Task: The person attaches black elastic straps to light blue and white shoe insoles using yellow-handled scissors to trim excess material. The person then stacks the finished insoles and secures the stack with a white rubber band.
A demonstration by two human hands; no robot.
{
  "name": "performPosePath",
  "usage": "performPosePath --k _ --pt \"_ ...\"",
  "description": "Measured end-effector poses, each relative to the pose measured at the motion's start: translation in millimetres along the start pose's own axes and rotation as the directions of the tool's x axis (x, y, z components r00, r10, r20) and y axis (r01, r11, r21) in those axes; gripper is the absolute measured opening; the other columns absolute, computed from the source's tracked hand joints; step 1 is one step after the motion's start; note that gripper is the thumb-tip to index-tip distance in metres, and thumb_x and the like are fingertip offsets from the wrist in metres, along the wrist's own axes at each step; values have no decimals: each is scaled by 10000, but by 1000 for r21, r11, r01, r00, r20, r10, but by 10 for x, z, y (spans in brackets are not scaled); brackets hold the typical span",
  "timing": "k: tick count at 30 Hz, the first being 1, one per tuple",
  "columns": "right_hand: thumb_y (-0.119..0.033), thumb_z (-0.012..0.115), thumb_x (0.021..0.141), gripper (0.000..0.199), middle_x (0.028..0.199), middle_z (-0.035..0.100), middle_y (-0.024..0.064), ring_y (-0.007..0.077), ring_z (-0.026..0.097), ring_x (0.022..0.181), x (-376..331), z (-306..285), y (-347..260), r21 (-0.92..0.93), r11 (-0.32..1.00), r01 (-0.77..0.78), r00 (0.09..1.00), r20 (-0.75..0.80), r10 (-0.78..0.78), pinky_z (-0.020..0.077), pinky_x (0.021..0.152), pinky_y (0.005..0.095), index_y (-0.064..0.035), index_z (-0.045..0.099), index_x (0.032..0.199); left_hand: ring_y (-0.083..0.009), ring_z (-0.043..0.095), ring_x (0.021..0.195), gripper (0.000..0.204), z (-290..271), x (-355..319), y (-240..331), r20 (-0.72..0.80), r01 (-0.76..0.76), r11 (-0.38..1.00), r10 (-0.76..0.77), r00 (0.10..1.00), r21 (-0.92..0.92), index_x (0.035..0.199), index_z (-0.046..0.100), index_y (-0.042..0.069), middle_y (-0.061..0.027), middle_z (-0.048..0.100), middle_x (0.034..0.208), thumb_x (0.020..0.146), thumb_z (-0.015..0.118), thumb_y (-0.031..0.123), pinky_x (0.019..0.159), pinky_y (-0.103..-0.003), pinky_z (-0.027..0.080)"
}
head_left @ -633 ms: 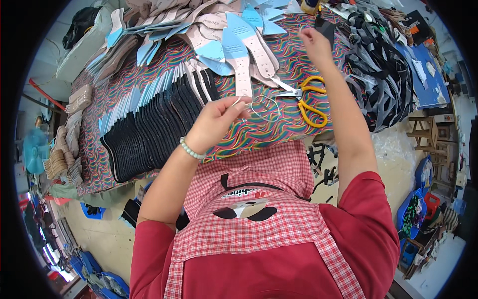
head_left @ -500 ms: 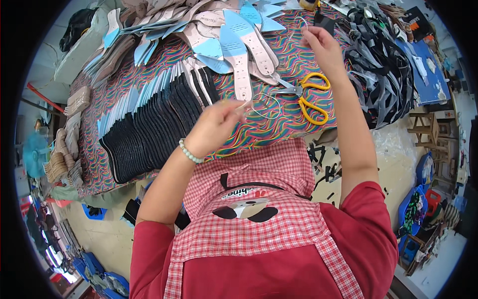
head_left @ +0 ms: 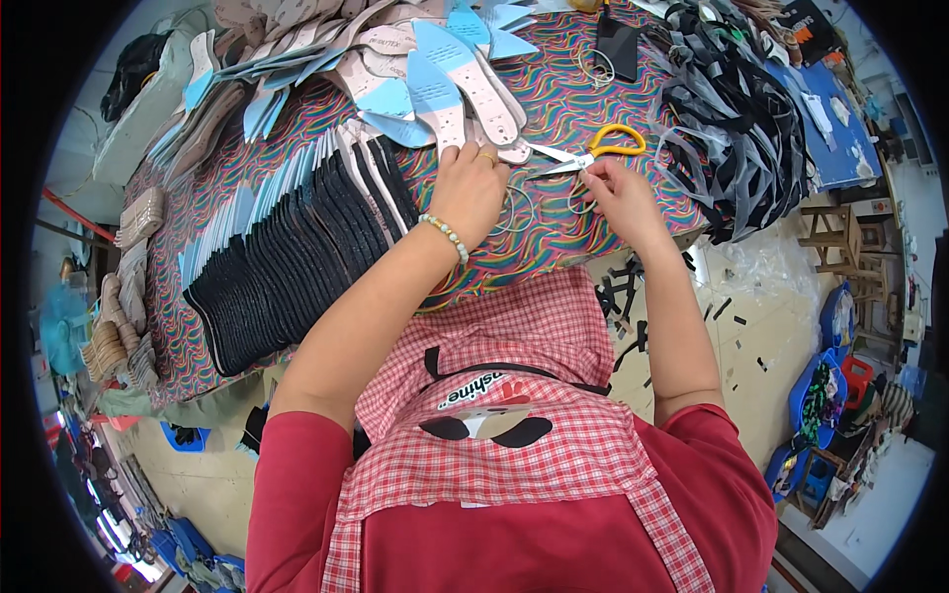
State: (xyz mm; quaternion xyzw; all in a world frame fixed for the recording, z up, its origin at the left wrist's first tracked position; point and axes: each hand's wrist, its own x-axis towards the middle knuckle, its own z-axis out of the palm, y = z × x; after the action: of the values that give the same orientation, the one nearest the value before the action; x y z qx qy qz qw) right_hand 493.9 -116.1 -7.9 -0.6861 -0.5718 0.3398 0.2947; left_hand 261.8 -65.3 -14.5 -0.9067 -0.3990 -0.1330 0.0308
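Note:
My left hand [head_left: 472, 193], with a ring and a beaded bracelet, has its fingers curled over the narrow end of a beige-and-blue insole [head_left: 435, 96]; that end is hidden beneath them. At the yellow-handled scissors [head_left: 585, 161], my right hand [head_left: 623, 203] closes its thumb and fingers beside the pivot. The blades stand apart, pointing left, and the lower handle is hidden by this hand. A thin pale cord [head_left: 516, 212] lies in a loop between my hands. More cord [head_left: 580, 201] hangs by the right fingertips; whether it is held is unclear.
A dense row of black-edged insoles [head_left: 297, 247] stands on the left of the patterned cloth [head_left: 534, 267]. Loose insoles [head_left: 297, 59] pile up at the back. On the right lie tangled black and grey strips [head_left: 736, 128]; a dark phone-like slab [head_left: 619, 47] is beyond the scissors.
My right hand has come down from the far right of the table to the scissors, which have shifted and opened wider. My left hand has moved forward onto the insole's end.

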Motion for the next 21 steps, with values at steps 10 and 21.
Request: performPosePath --k 10,21 --pt "-194 569 938 214 931 649 40 102 604 851 -164 312 -245 578 810 94 974 116 -196 470 759 236 -7 593 1040 -105 603 781 100 -427 -184 143 217 201 434 -12 976 -878 969 567 20 -48 626 885 905 579 96 709 -250 490" --pt "-74 593 906 230 923 610 43 76 574 747 -544 469 -749 659 746 -94 900 376 -219 484 664 218 -6 499 1105 -119 599 921 596 -583 -704 96 253 231 -127 -192 948 -965 1345 419 11 -138 550 1170 858 688 224 777 -253 506"
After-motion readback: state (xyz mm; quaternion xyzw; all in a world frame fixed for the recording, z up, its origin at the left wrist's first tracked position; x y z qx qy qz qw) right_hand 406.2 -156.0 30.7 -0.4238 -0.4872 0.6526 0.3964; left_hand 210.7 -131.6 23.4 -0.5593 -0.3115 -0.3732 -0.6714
